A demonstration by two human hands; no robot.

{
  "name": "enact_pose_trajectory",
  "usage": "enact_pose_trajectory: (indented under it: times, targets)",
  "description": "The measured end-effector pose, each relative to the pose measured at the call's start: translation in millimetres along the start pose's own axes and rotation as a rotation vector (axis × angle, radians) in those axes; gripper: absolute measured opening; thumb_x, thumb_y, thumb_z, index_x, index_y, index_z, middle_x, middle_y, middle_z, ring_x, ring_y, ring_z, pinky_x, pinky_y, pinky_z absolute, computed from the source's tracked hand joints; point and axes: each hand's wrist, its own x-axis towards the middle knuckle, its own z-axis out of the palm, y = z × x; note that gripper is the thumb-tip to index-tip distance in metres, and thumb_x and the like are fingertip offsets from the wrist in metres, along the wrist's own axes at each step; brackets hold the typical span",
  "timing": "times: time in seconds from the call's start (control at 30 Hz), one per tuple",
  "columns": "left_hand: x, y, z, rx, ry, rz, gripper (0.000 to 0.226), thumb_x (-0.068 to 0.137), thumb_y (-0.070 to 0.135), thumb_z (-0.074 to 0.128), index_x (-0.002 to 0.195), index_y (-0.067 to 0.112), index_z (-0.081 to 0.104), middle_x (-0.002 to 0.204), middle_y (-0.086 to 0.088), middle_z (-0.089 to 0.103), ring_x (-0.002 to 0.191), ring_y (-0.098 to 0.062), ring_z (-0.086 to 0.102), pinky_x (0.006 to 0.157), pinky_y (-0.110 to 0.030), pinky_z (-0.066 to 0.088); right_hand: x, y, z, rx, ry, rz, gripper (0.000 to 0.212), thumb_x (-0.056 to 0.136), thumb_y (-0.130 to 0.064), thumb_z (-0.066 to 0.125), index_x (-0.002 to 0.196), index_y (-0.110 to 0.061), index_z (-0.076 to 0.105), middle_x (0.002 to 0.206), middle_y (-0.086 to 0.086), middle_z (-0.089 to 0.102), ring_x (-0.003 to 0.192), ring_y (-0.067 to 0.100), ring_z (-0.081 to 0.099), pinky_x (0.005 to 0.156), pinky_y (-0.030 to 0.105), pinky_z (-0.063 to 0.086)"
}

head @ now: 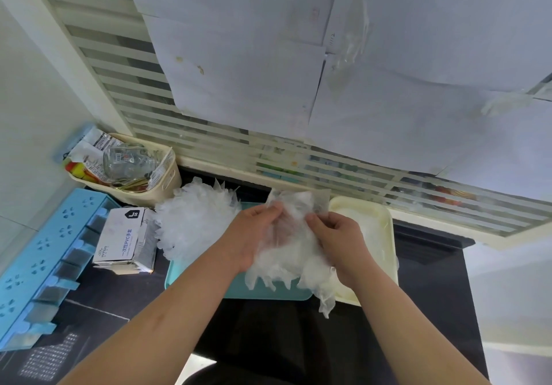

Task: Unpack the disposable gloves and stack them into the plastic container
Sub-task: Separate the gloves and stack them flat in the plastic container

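You're gripping a bunch of clear disposable gloves [286, 259] with both hands at centre frame. Your left hand [249, 235] is pinching the bunch's upper left edge, with thumb and fingers curling onto the film. Your right hand [339, 242] is pinching the upper right edge the same way. The glove fingers are hanging toward the bottom of the frame, over the near edge of a teal tray [179, 274]. A loose pile of gloves [194, 223] is sitting on the tray's left part, just left of your left hand. The cream plastic container [388, 235] is sitting just right of your right hand, beside the tray. Something whitish is showing inside it, can't tell what. The opened PVC glove box [125, 238] is sitting left of the pile. Above the box, a cream basket [167, 181] is holding packets and a glass jar [128, 160]. A blue rack [38, 253] is running along the left edge.
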Motion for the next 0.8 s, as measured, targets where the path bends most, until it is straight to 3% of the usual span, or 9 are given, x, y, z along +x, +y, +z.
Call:
enact_pose_trajectory:
  times: [0.17,0.27,0.37,0.5,0.6,0.7,0.73,0.8]
  targets:
    - [-3,-2,-6,-0.015,-0.005,-0.003,0.028,0.101,0.025,0.065,0.114,0.002,0.075,0.11,-0.019,0.076,0.095,-0.031,0.075,0.078,-0.039,0.06,-10,6,-13,0.091,-0.073,0.076,0.039,0.093,-0.045,0.078,0.081,-0.008,0.073,0.069,0.004,0.061,0.06,0.016,0.054,0.056,0.03,0.045]
    - [-4,-6,-2,0.022,-0.104,-0.021,0.031,0.101,0.023,0.066,0.118,-0.001,0.072,0.116,-0.023,0.074,0.104,-0.037,0.073,0.09,-0.046,0.06,-14,0,-23,0.16,-0.209,0.092,0.036,0.094,-0.037,0.079,0.089,-0.001,0.074,0.076,0.007,0.069,0.066,0.018,0.064,0.058,0.028,0.052]
    - [0,-10,4,0.089,-0.173,-0.066,0.032,0.099,0.021,0.067,0.123,-0.001,0.07,0.121,-0.024,0.072,0.113,-0.039,0.07,0.102,-0.05,0.056,-11,-1,-35,0.04,-0.148,0.027,0.028,0.098,-0.024,0.075,0.093,0.004,0.073,0.078,0.014,0.068,0.074,0.024,0.064,0.065,0.036,0.054]
    - [11,-12,8,0.07,-0.02,-0.061,0.026,0.107,0.017,0.056,0.124,0.003,0.069,0.118,-0.018,0.075,0.112,-0.03,0.073,0.098,-0.043,0.059,-10,2,-64,-0.026,-0.036,0.075,0.013,0.104,-0.016,0.066,0.108,-0.006,0.074,0.086,0.017,0.078,0.074,0.025,0.072,0.071,0.039,0.061]
    - [22,-12,10,0.082,0.104,0.002,0.026,0.109,0.018,0.05,0.124,0.006,0.068,0.118,-0.015,0.076,0.108,-0.025,0.075,0.096,-0.041,0.06,-15,3,-90,0.061,-0.035,0.101,0.015,0.106,-0.017,0.063,0.114,-0.007,0.071,0.084,0.014,0.075,0.066,0.024,0.069,0.062,0.037,0.059]
    - [24,-14,29,0.047,-0.031,-0.021,0.028,0.11,0.018,0.047,0.126,0.006,0.068,0.125,-0.016,0.073,0.116,-0.031,0.071,0.106,-0.049,0.053,-17,5,-113,0.079,-0.073,0.083,0.02,0.107,-0.023,0.061,0.117,-0.009,0.072,0.084,0.012,0.072,0.053,0.024,0.051,0.051,0.032,0.042]
    - [22,-14,34,0.025,-0.106,-0.034,0.027,0.11,0.018,0.047,0.124,0.007,0.068,0.125,-0.017,0.072,0.117,-0.033,0.07,0.107,-0.051,0.052,-18,3,-116,0.099,-0.096,0.081,0.021,0.106,-0.026,0.063,0.115,-0.011,0.074,0.085,0.013,0.071,0.057,0.029,0.048,0.057,0.037,0.043]
    - [17,-15,55,-0.049,-0.235,-0.061,0.024,0.108,0.015,0.05,0.121,0.006,0.067,0.122,-0.019,0.071,0.111,-0.034,0.071,0.103,-0.053,0.054,-21,-1,-129,0.176,-0.179,0.099,0.021,0.102,-0.029,0.069,0.109,-0.011,0.077,0.089,0.014,0.072,0.074,0.032,0.059,0.075,0.043,0.053]
